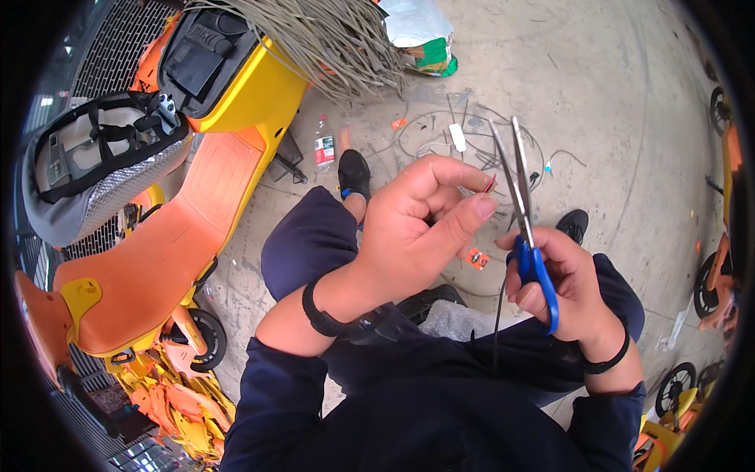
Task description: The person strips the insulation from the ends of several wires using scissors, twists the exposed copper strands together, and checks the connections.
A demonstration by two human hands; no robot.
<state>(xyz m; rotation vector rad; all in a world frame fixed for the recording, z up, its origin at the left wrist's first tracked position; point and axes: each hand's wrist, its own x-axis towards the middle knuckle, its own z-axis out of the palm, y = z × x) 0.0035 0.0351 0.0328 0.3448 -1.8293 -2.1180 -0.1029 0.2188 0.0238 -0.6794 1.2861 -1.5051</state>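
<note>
My left hand [409, 224] is closed in a pinch, with thumb and forefinger on a small red piece [491, 183], possibly a wire end; too little shows to tell its kind. Close by on the right, my right hand [578, 283] grips scissors [537, 275] by their blue handles. Their metal blades point upward, slightly parted, just right of the left fingertips, with nothing visible between them. A thin black cable [498, 322] hangs beside the right hand toward my lap. What the left hand's other fingers hold, if anything, is hidden.
A yellow-orange scooter [189, 204] with a grey-lined bag [110, 169] stands at left. A bundle of grey cables [330, 43] lies at the top, near a white-green sack [425, 39]. On the floor are a bottle [324, 145], cable scraps [472, 114] and a white tag [458, 138].
</note>
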